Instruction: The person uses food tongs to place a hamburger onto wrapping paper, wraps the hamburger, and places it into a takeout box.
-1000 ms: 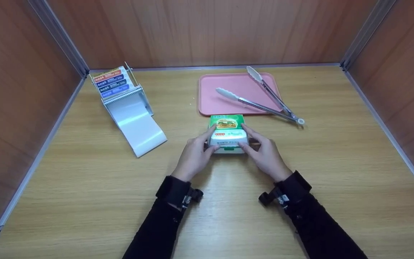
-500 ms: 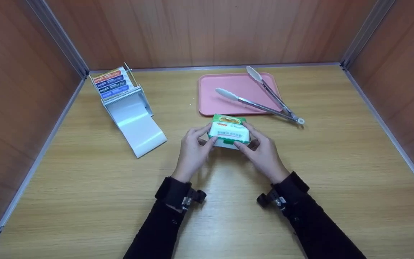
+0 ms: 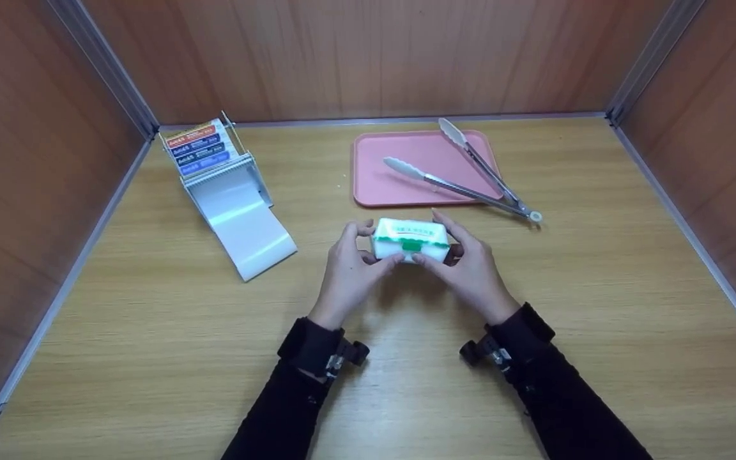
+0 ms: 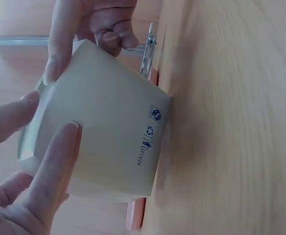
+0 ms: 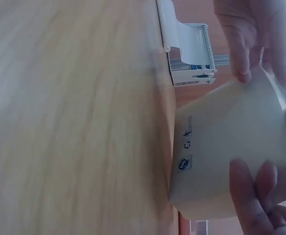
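Observation:
A small white-and-green cardboard burger box (image 3: 410, 239) is held between both hands, tilted so that its front with the green tab faces me. My left hand (image 3: 350, 271) grips its left side, thumb on the lower front edge. My right hand (image 3: 473, 271) grips the right side likewise, its index finger reaching up past the top corner. In the left wrist view, the pale underside of the burger box (image 4: 113, 117) shows small printed marks. The right wrist view shows that same underside of the box (image 5: 226, 142), raised at an angle over the wooden table. The box's inside is hidden.
Behind the box lies a pink tray (image 3: 381, 182), with metal tongs (image 3: 464, 186) spread open across it and past its right edge. At left stands a dispenser (image 3: 205, 150) with a white strip (image 3: 246, 230) hanging out. Wooden panels (image 3: 368, 57) enclose the table.
Both hands have tipped the burger box backward, so its printed green top has turned away and its white front now shows. The tray, tongs and dispenser have stayed put.

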Tool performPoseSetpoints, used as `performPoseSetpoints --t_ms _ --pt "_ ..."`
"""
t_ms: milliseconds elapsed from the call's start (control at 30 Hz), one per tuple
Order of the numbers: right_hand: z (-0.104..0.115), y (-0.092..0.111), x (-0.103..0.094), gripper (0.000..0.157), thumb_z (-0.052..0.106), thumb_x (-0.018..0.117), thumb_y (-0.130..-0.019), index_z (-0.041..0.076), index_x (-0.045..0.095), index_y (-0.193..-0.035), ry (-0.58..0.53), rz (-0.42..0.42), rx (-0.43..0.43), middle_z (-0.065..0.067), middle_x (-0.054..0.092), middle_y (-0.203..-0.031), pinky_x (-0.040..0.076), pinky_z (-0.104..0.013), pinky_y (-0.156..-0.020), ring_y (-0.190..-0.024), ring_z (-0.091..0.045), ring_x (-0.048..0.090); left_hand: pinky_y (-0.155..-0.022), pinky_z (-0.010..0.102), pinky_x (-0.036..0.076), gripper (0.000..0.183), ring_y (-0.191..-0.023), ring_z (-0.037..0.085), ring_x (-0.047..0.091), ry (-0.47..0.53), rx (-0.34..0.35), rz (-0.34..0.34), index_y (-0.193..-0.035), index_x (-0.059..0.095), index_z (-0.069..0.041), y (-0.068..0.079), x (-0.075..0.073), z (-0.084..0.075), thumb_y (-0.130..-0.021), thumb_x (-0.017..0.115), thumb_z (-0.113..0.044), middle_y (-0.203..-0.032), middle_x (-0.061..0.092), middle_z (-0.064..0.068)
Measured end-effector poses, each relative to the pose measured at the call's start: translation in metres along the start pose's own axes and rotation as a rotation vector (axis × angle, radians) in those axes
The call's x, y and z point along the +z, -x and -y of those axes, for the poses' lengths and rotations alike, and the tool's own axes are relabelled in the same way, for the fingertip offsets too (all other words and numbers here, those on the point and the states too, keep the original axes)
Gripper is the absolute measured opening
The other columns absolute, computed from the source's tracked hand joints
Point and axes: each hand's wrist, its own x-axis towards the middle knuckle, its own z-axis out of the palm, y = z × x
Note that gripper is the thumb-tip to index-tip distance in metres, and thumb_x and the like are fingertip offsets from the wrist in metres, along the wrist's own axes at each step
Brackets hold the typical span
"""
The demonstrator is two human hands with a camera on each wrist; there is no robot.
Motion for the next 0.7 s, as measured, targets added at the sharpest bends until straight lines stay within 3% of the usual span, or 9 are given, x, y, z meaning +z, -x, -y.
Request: performPoseSetpoints --t_ms 167,267,400,600,700 --pt "0.0023 0.0013 -0.0009 0.076 0.029 0.090 -0.089 0.019 0.056 -0.156 0.000 -0.012 0.013 -0.007 0.067 -0.139 0.045 -0.022 -0.059 -0.065 -0.017 0.055 -0.068 0.039 0.066 0.054 -0.072 0.023 0.076 0.083 -0.022 0.016 -0.133 0.049 -0.002 0.0004 0.0035 0.0027 -0.094 0.084 -0.014 -0.138 0.060 0.019" --pt "0.0030 0.0014 0.0020 0.066 0.032 0.087 -0.092 0.017 0.062 -0.151 0.000 -0.046 0.002 -0.007 0.072 -0.113 0.042 -0.022 -0.053 -0.058 -0.014 0.051 -0.067 0.043 0.066 0.063 -0.068 0.023 0.074 0.098 -0.015 0.015 -0.147 0.050 -0.004 0.0007 0.0042 0.0026 -0.094 0.084 -0.014 -0.136 0.058 0.018" --pt "0.0064 0.0006 0.0067 0.058 0.039 0.086 -0.092 0.013 0.069 -0.141 0.087 -0.088 -0.017 -0.005 0.072 -0.099 0.041 -0.024 -0.054 -0.058 -0.014 0.051 -0.066 0.044 0.066 0.068 -0.066 0.021 0.072 0.106 -0.002 0.025 -0.155 0.054 -0.009 0.0005 0.0038 0.0028 -0.094 0.084 -0.013 -0.135 0.055 0.018" --pt "0.0093 -0.0017 0.0080 0.059 0.046 0.084 -0.092 0.011 0.070 -0.137 0.191 -0.094 -0.027 -0.007 0.076 -0.121 0.046 -0.028 -0.069 -0.083 -0.019 0.062 -0.065 0.039 0.066 0.066 -0.066 0.020 0.071 0.113 -0.011 0.023 -0.154 0.057 -0.011 0.0001 0.0041 0.0029 -0.093 0.085 -0.014 -0.134 0.053 0.017" --pt "0.0102 -0.0025 0.0072 0.059 0.048 0.082 -0.093 0.012 0.069 -0.137 0.212 -0.082 -0.025 -0.006 0.075 -0.121 0.044 -0.029 -0.065 -0.072 -0.016 0.056 -0.065 0.037 0.066 0.067 -0.067 0.023 0.075 0.152 -0.024 0.037 -0.155 0.055 -0.011 0.0004 0.0041 0.0027 -0.094 0.084 -0.012 -0.139 0.051 0.018"
